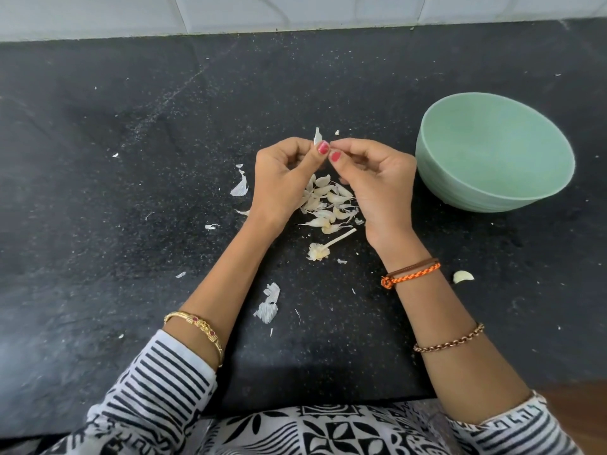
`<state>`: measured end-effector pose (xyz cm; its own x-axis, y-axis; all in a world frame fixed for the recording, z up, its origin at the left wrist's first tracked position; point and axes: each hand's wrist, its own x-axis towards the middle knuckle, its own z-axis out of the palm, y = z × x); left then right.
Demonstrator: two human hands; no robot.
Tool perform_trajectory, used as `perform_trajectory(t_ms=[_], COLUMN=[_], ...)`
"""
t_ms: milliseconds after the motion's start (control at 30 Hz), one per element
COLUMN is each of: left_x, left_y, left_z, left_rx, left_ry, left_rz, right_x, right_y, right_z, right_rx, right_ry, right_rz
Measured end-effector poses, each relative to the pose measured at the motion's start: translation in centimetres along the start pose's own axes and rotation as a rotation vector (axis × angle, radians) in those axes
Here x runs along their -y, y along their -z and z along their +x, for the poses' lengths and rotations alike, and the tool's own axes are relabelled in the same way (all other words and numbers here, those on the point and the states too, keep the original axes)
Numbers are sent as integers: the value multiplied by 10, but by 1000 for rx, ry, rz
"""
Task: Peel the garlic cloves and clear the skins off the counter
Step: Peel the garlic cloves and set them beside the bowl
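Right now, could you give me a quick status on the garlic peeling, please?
Left hand and right hand both pinching one clove, skin lifting. Unpeeled pile beneath. Bowl empty. Skins scattered on counter.

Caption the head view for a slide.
Both hands pinch a garlic clove above the clove pile, beside an empty green bowl.

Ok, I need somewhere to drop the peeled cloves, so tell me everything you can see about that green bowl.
The green bowl is a round, deep, pale mint bowl with a smooth matte look, possibly plastic or ceramic, and faint ridges around its lower outer wall. It stands upright on the black counter, to the right of the right hand, close to it, though contact cannot be told. Its visible inside holds nothing.
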<state>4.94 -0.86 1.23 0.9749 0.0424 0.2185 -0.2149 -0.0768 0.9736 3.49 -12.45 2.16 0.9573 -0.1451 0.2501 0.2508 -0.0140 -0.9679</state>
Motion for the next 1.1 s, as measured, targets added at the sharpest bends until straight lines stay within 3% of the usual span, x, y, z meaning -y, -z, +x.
perform_trajectory(t_ms=[133,233,333,467,533,600,700,900,1000,1100], left_x=[-2,-2,-1,-1,-1,-1,0,-2,0,4], left_y=[-2,-4,-3,-1,-2,-4,-8,-13,-5,4], left_z=[-1,-1,0,2,2,2,2,-2,1,3], left_rx=[-40,-63,-70,-56,-63,-66,-69,-107,-176,-186], left_ry=[80,123,145,100,118,181,255,181,116,5], left_rz=[-74,-135,-173,-109,-106,-155,-274,-296,-199,-17], right_x=[0,0,-4,-15,-18,-17,-7,6,6,5], right_y=[0,-2,-5,-6,-6,-6,-6,-6,-2,1], right_z=[1,1,0,1,1,0,0,3,8,7], right_rx=[-6,-19,-57,-134,-168,-165,-112,-42,-95,-99], right_ry=[-87,-49,141,577,644,525,170,-494,-565,-443], right_rz=[30,4,-145,-515,-584,-480,-194,453,624,435])
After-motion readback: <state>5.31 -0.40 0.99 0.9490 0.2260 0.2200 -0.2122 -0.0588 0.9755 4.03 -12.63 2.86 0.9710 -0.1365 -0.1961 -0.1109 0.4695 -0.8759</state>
